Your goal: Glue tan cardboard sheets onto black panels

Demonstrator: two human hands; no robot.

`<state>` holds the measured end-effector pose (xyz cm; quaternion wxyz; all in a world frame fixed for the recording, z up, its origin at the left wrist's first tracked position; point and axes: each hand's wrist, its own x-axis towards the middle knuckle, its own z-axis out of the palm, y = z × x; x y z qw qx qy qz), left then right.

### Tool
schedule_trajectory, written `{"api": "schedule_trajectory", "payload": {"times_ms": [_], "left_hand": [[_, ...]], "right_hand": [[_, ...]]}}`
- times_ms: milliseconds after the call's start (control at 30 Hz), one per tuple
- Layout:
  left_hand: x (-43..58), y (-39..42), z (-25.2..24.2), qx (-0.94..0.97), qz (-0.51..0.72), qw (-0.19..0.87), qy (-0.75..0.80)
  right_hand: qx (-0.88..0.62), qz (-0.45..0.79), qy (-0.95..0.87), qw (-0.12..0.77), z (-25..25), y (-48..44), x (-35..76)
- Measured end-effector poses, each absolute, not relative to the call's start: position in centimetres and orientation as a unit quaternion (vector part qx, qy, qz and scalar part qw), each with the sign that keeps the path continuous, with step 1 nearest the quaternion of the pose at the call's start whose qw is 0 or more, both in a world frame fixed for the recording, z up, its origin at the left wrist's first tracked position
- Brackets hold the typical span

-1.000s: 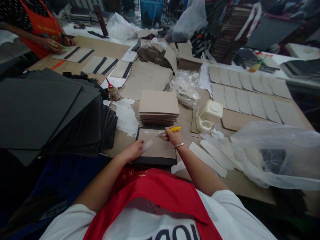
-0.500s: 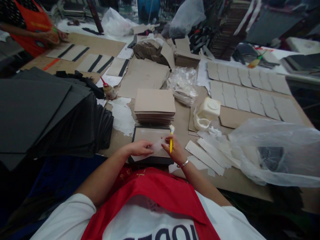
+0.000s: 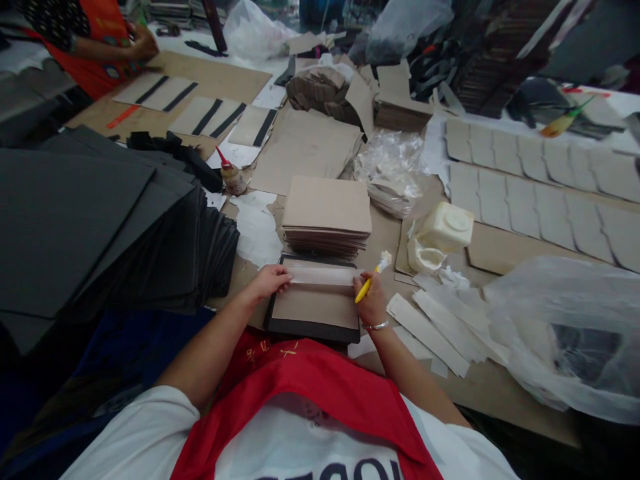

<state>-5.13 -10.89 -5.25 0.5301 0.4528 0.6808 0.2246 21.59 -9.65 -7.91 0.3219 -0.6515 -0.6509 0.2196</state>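
A pale translucent strip [image 3: 323,275] is stretched level across a brown board [image 3: 315,308] with a black border. My left hand [image 3: 273,280] pinches the strip's left end. At the other end, my right hand [image 3: 370,299] holds the strip and also a yellow-handled brush [image 3: 364,289], whose whitish, paste-covered bristles point up and away. The board lies flat right in front of my red apron. Just beyond it stands a stack of brown boards [image 3: 327,207].
Black sheets [image 3: 75,220] are piled at left. A glue bottle with a red tip [image 3: 231,172] stands behind them. To the right are a cut-open plastic container [image 3: 440,233], loose strips [image 3: 430,333] and a clear bag [image 3: 565,333]. A person in an orange apron [image 3: 107,47] is at far left.
My hands have moved apart, so the strip, bunched and slanted before, is now straight across the board's upper part. The brush has tilted to the right. The view has shifted slightly.
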Motion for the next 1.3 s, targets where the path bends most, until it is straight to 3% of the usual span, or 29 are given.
{"api": "schedule_trajectory", "payload": {"times_ms": [300,867,1067,1200,1300], "left_hand": [[-5.5,-9.3,-7.7,0.461,0.218,0.36,0.781],[-6.4,-8.9,-7.4,0.501,0.14,0.343,0.782],[-3.9,-10.9,-6.5,0.658,0.125,0.069,0.739],[0.3,-12.1,-7.8,0.812,0.089,0.108,0.566],[1.2,-12.3,-8.4,0.825,0.016,0.15,0.545]], "right_hand": [[-0.661,0.152,-0.696,0.235,-10.0,-7.7,20.1],[-0.659,0.131,-0.708,0.218,-10.5,-7.4,20.1],[-0.665,0.099,-0.694,0.258,-9.4,-8.2,21.6],[-0.582,0.117,-0.766,0.245,-9.5,-10.0,20.1],[-0.53,0.117,-0.815,0.203,-9.7,-11.1,19.1]]}}
